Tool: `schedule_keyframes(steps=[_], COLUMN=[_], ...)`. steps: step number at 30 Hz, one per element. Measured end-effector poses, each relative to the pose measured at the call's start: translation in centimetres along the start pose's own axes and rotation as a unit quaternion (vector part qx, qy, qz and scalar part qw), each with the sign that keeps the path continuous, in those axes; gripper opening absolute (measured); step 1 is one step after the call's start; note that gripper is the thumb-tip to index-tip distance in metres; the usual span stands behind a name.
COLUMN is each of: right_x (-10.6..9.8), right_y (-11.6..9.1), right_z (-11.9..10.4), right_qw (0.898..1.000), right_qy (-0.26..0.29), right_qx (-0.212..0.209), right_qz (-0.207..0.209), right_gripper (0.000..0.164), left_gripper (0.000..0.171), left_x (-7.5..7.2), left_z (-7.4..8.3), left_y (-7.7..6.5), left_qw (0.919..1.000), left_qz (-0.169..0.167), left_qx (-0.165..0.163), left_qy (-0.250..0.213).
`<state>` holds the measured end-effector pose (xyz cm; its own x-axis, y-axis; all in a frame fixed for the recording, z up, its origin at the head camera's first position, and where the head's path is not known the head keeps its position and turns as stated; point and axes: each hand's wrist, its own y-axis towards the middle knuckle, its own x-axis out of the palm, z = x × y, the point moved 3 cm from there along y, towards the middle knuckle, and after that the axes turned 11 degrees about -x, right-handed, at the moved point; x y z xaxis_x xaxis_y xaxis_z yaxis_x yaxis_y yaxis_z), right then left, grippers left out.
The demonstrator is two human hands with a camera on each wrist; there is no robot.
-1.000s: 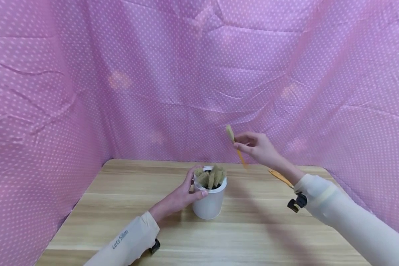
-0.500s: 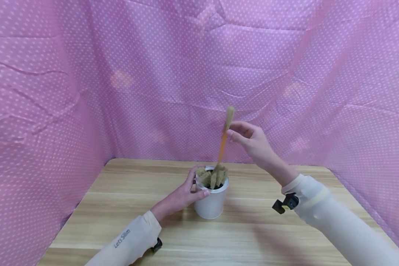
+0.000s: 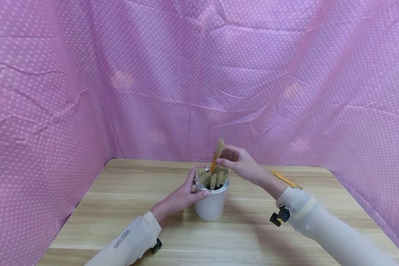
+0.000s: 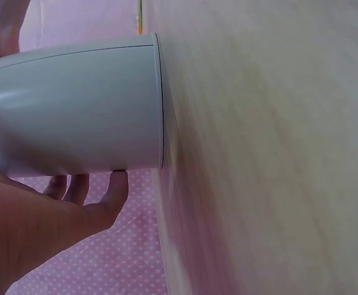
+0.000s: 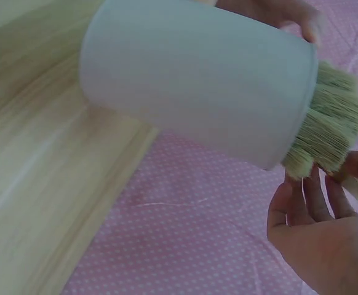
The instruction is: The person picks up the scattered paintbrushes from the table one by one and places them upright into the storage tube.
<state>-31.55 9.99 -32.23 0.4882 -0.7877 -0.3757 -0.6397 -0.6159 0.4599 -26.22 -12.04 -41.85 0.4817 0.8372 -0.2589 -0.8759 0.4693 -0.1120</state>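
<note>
A white cylindrical cup (image 3: 210, 204) stands upright on the table in the head view, with several paintbrushes (image 3: 204, 178) in it, pale bristles up. My left hand (image 3: 182, 198) grips the cup's left side near the rim, thumb in front and fingers behind. Between thumb and fingers, my right hand (image 3: 241, 165) pinches a paintbrush (image 3: 220, 147) with an orange handle. Its bristles point up and the handle's lower part goes down among the other brushes in the cup. The right wrist view shows the right hand (image 5: 326, 215) beside the bristles (image 5: 330, 129) at the cup's mouth.
Another orange-handled paintbrush (image 3: 284, 179) lies on the wooden table (image 3: 119, 210), to the right and behind my right forearm. Pink dotted cloth (image 3: 173, 92) hangs behind the table and on both sides.
My right hand has carried the brush left over the cup, turned it more upright, then lowered its handle into the cup. My left hand keeps its grip on the cup.
</note>
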Motion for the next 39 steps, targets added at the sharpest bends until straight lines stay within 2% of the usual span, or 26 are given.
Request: schedule_keyframes(steps=[5, 12, 20, 24, 28, 32, 35, 39], right_x=[0.5, 0.7, 0.9, 0.7, -0.6, -2.8, -4.5, -6.8], right_y=[-0.5, -0.8, -1.0, -0.9, -0.8, -1.5, -2.8, -5.6], right_z=[0.8, 1.5, 1.5, 1.3, 0.8, 0.5, 0.7, 1.7], right_qw=[0.999, 0.998, 0.998, 0.998, 0.997, 0.995, 0.993, 0.988], right_qy=[-0.012, -0.033, -0.043, -0.043, -0.065, -0.090, -0.108, -0.141], right_qx=[0.018, 0.044, 0.049, 0.048, 0.037, 0.026, 0.029, 0.050], right_qz=[-0.026, -0.021, -0.016, -0.015, -0.007, 0.015, 0.031, 0.049], right_gripper=[0.022, 0.022, 0.027, 0.029, 0.030, 0.028, 0.026, 0.027], left_gripper=[0.079, 0.079, 0.081, 0.083, 0.086, 0.085, 0.082, 0.079], left_x=[-0.1, -0.2, -0.2, -0.3, -0.5, -0.7, -0.7, -0.5], left_z=[-0.1, -0.1, 0.0, -0.1, 0.2, 0.3, 0.1, -0.3], left_y=[0.1, 0.2, 0.4, 0.4, 0.5, 0.6, 0.6, 0.5], left_qw=[1.0000, 1.0000, 0.9998, 0.9998, 0.9999, 0.9997, 0.9997, 0.9998], left_qz=[-0.003, -0.005, -0.008, -0.007, 0.003, 0.014, 0.013, 0.010], left_qx=[-0.003, 0.002, 0.019, 0.015, 0.013, 0.013, 0.014, 0.012], left_qy=[-0.002, 0.000, -0.003, -0.006, 0.002, 0.013, 0.012, 0.012])
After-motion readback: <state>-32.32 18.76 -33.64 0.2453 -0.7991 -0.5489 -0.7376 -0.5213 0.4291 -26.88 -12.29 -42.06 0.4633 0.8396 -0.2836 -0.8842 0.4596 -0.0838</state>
